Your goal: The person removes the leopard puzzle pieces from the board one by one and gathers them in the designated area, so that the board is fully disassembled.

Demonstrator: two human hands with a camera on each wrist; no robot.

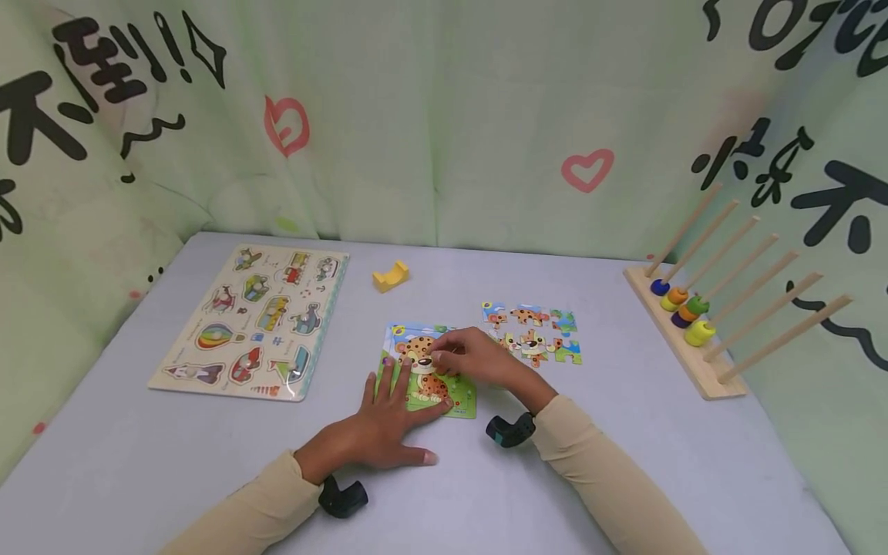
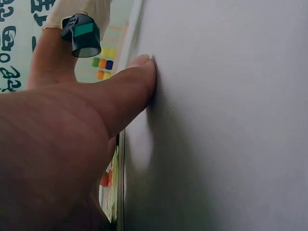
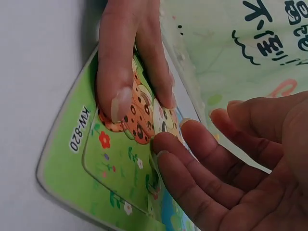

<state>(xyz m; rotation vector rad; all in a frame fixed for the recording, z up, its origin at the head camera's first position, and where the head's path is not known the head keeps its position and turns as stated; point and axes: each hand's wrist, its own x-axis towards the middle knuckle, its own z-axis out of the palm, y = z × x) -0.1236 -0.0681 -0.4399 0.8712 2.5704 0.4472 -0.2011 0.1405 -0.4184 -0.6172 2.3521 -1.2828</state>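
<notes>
A leopard jigsaw puzzle lies flat on the table, its green border marked KW-820 in the right wrist view. My left hand is spread over its lower left part, with fingertips resting on the picture and the thumb out on the tablecloth. From the right, my right hand reaches over the upper part of the picture. Its fingers are loosely bent, the tips at the leopard's face, and no piece shows between them. Loose puzzle pieces lie to the right of the board in two rows.
A wooden picture board lies at the left. Behind the puzzle sits a yellow curved block. At the right stands a wooden peg rack with several coloured beads on tall pegs. Printed curtains close off the back and sides.
</notes>
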